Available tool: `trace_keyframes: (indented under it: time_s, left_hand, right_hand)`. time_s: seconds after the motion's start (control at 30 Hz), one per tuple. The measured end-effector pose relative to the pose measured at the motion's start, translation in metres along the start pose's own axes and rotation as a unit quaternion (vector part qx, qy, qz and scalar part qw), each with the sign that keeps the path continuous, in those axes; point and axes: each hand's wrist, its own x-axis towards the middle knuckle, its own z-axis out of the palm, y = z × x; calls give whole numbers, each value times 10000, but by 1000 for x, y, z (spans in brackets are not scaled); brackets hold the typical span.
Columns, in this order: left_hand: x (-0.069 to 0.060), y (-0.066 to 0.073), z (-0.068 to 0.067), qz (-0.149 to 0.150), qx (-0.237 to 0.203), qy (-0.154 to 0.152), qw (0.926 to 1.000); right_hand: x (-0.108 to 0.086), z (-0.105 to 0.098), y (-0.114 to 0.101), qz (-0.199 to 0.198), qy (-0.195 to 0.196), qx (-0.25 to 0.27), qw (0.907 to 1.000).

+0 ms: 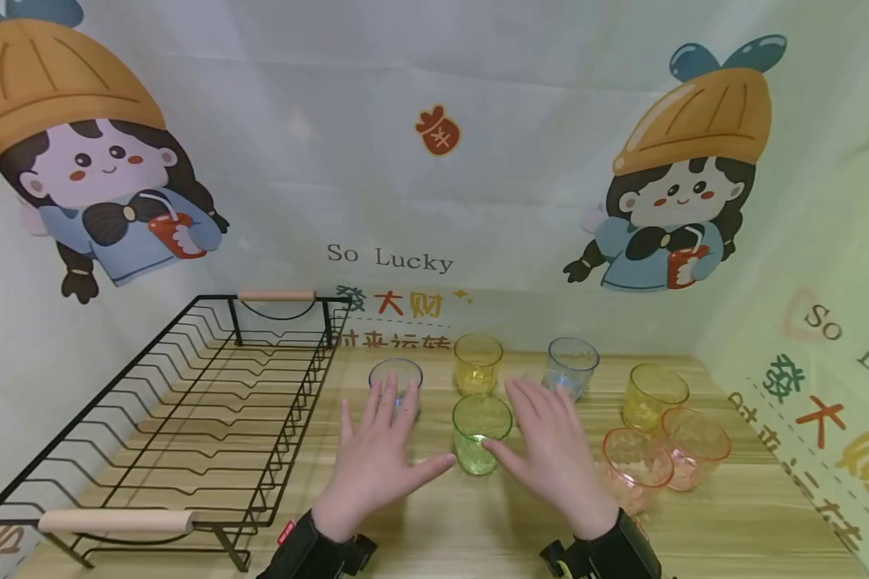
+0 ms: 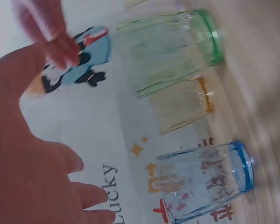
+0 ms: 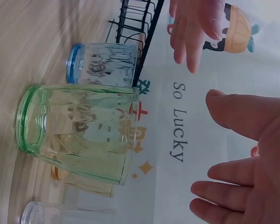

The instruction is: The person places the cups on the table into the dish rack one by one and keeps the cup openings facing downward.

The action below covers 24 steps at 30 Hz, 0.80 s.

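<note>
My left hand (image 1: 376,458) hovers with spread fingers, its fingertips in front of a blue-rimmed glass (image 1: 396,371) in the head view. Across from it, my right hand (image 1: 553,450) is also spread, palm facing inward, holding nothing. Between the two hands stands a green glass (image 1: 471,454), upright on the table; the right wrist view shows the same green glass (image 3: 84,133) apart from the fingers. Behind it is a yellow glass (image 1: 478,366). Another blue glass (image 1: 572,366) stands beyond my right fingertips. In the left wrist view a blue glass (image 2: 205,182) lies clear of the hand.
A black wire dish rack (image 1: 181,426) with wooden handles takes up the table's left side. To the right stand a yellow glass (image 1: 652,398) and two pink glasses, one nearer (image 1: 633,470) and one farther (image 1: 698,450). A printed cloth (image 1: 405,193) hangs behind.
</note>
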Motion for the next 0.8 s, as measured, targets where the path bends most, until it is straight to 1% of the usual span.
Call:
trace_keyframes:
  time_s: [0.13, 0.23, 0.33, 0.5, 0.67, 0.8]
  left_hand:
    - [0, -1, 3, 122, 80, 89, 9999]
    - [1, -1, 5, 173, 172, 183, 9995]
    - [3, -2, 5, 221, 144, 271, 9993]
    - [2, -2, 4, 313, -181, 418, 9985]
    - [1, -3, 5, 451, -577, 502, 9961]
    - [0, -4, 6, 494, -865, 518, 9937]
  right_hand:
    - [3, 4, 1, -126, 80, 97, 9998]
    - [5, 8, 1, -179, -12, 200, 9996]
    - [5, 13, 0, -154, -184, 206, 9995]
    - [4, 22, -2, -141, -399, 126, 9990]
    - [2, 32, -4, -210, -379, 260, 9987]
    - [0, 39, -6, -250, -389, 306, 9985]
